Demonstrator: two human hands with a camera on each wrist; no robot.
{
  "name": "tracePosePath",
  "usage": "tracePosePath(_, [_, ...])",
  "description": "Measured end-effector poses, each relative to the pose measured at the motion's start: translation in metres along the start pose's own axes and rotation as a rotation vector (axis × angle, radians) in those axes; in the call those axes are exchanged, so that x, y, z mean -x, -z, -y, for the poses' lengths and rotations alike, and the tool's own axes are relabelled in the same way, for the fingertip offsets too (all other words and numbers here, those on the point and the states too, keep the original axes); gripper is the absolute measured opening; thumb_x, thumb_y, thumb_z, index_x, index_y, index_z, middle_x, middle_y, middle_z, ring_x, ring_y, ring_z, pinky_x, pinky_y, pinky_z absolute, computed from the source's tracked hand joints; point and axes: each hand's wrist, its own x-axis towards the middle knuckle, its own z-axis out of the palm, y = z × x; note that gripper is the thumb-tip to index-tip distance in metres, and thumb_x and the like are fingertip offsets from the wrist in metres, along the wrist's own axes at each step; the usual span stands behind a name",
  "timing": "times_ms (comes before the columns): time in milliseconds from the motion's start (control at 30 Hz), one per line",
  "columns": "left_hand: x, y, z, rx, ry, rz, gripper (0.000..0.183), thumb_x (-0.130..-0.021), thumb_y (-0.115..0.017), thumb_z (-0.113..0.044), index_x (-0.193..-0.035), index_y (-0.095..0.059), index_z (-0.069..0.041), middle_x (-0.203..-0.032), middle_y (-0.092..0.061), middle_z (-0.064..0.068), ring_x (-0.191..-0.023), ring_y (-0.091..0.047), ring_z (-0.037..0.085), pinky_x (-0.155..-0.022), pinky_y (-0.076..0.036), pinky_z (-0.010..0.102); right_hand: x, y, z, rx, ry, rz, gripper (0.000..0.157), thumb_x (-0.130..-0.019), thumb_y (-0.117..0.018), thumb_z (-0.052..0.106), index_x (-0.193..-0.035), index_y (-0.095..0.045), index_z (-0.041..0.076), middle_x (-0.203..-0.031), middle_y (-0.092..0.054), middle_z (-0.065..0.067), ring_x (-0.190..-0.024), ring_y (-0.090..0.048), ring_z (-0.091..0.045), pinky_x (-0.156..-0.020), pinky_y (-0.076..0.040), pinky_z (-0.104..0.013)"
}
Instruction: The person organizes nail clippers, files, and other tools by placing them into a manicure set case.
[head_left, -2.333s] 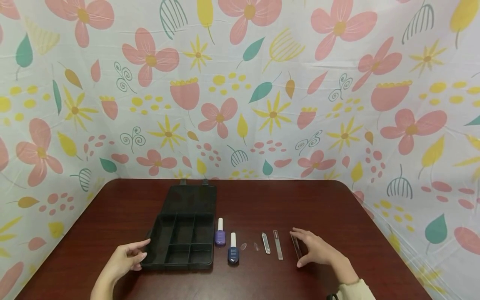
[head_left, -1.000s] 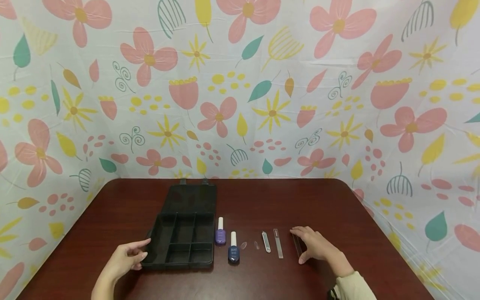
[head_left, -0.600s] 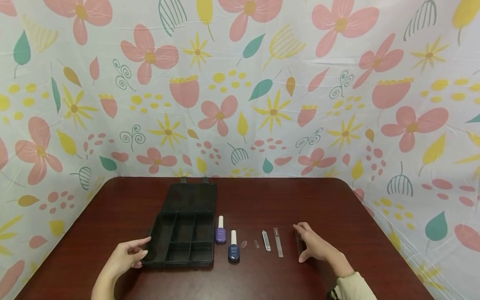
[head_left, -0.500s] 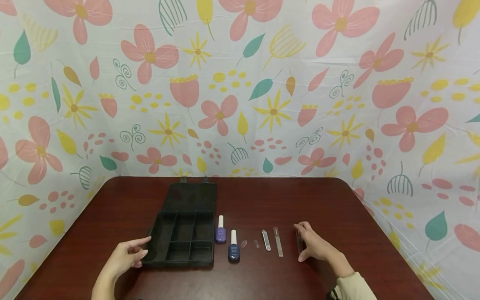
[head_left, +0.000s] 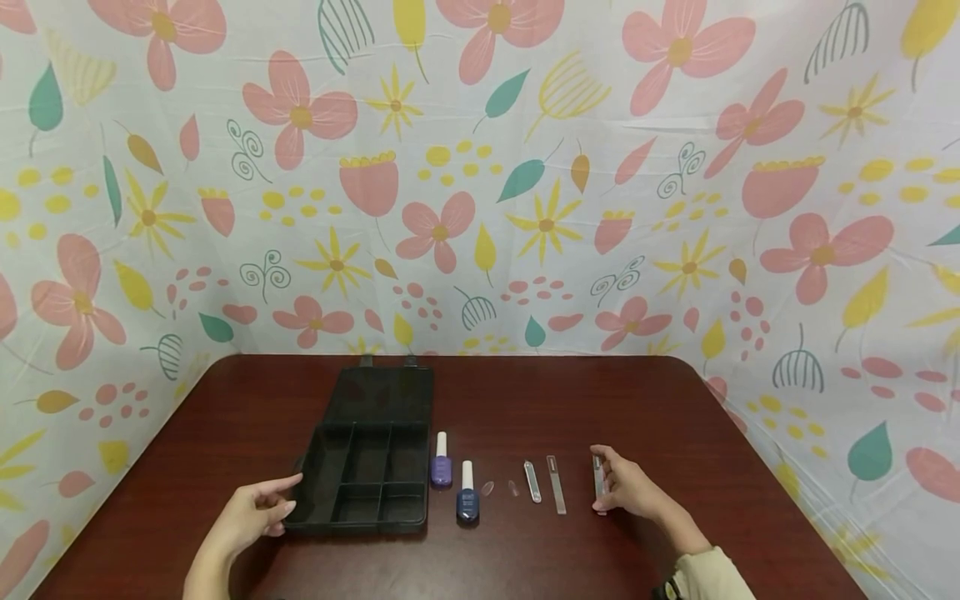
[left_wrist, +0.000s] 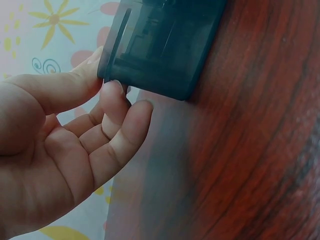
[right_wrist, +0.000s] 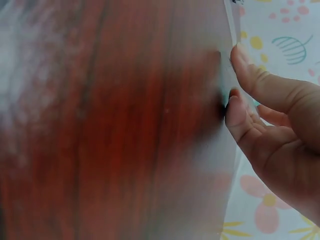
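In the head view my left hand (head_left: 243,518) holds the left edge of an open black compartment box (head_left: 411,528). The left wrist view shows the thumb and fingertips pinching a corner of that dark plastic box (left_wrist: 155,75). On the right side of the table, my right hand (head_left: 636,492) pinches a slim clear nail file (head_left: 598,473) by its long edges, and part of it is hidden by the fingers. Another clear nail file (head_left: 556,485) lies just left of it, beside a silver nail clipper (head_left: 532,482).
A purple nail polish bottle (head_left: 441,470) and a dark blue one (head_left: 467,503) stand near the box's right side. Two small clear nail tips (head_left: 488,489) lie between the blue bottle and the clipper. A flowered cloth (head_left: 480,167) hangs around the brown table (head_left: 510,558).
My right thumb and fingers have drawn together on the nail file, which has shifted slightly right and turned, now showing paler. My left hand and the box stay put.
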Motion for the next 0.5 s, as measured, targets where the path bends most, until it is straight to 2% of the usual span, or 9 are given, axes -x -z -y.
tracePosePath(233, [0.0001,0.0003,0.001,0.002,-0.004,0.009,0.042,-0.083,-0.057,0.007,-0.124,-0.047,0.008,-0.069,-0.049,0.008,-0.055,-0.05,0.018,-0.056,-0.051,0.034,0.0032,0.0009,0.0027,-0.095,-0.034,0.017,0.069,-0.078,-0.064,-0.006,-0.131,-0.022,-0.018,-0.092,-0.047,-0.017,-0.068,-0.05,-0.017,-0.053,-0.046,-0.029])
tracePosePath(367, [-0.0001,0.0011,0.0002,0.004,-0.007,0.017,0.043,-0.083,-0.057,0.006,-0.124,-0.047,0.008,-0.069,-0.05,0.008,-0.055,-0.049,0.018,-0.057,-0.051,0.034,0.0034,0.0016,0.004,-0.121,-0.009,0.013,0.062,-0.082,-0.055,-0.011,-0.132,-0.019,-0.019,-0.088,-0.048,-0.017,-0.065,-0.052,-0.018,-0.054,-0.048,-0.031])
tracePosePath(500, [-0.0003,0.0012,0.0002,0.011,-0.007,0.019,0.043,-0.083,-0.057,0.006,-0.125,-0.047,0.008,-0.07,-0.05,0.008,-0.055,-0.049,0.018,-0.057,-0.051,0.034,0.0013,0.0001,0.0043,-0.169,-0.011,-0.021,0.06,-0.082,-0.052,-0.015,-0.132,-0.021,-0.016,-0.083,-0.047,-0.015,-0.065,-0.053,-0.018,-0.054,-0.049,-0.032])
